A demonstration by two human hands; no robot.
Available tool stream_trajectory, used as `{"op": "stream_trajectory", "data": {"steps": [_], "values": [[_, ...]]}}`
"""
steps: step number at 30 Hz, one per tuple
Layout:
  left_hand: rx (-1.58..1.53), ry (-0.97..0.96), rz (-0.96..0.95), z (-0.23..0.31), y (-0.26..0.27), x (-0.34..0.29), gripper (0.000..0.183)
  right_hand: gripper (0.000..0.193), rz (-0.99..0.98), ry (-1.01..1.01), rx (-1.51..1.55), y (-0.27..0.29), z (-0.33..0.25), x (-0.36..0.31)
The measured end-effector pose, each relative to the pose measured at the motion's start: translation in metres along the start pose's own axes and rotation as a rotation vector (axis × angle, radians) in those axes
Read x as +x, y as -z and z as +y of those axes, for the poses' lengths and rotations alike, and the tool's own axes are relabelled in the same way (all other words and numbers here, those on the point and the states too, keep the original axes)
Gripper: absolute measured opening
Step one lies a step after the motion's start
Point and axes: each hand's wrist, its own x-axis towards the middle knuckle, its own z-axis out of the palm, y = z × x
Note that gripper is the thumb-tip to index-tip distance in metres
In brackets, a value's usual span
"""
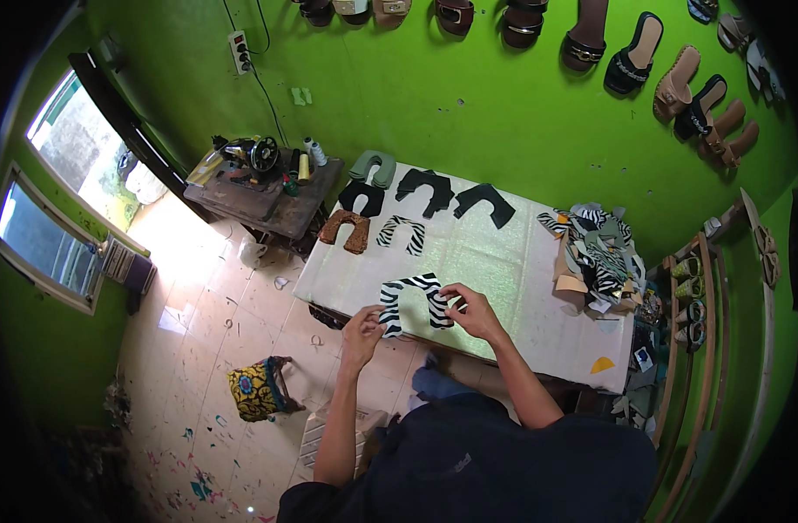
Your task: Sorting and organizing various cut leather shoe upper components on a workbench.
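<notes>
Held in front of me over the near edge of the white-topped table is a zebra-print U-shaped cut piece, its opening toward me. My left hand pinches its left leg near the lower end. On the other leg, my right hand grips the outer side with thumb and fingers. Beyond it on the table lies another zebra-print U-shaped piece, beside a brown textured one. Behind these are black pieces and a green stack of similar shape.
A heap of fabric scraps covers the table's right end, with a yellow half-round piece nearer. A sewing machine stands on a small table at left. A patterned stool is on the floor. Sandals hang on the green wall.
</notes>
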Motion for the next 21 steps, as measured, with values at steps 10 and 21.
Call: {"op": "stream_trajectory", "data": {"steps": [10,21], "values": [[0.246,-0.015,-0.021,-0.012,0.033,0.098,0.036,0.047,0.057,-0.03,0.022,-0.02,0.017,0.086],[0.319,0.018,-0.115,-0.039,0.048,0.196,0.041,0.052,0.156,-0.17,0.077,-0.02,0.04,0.156]]}}
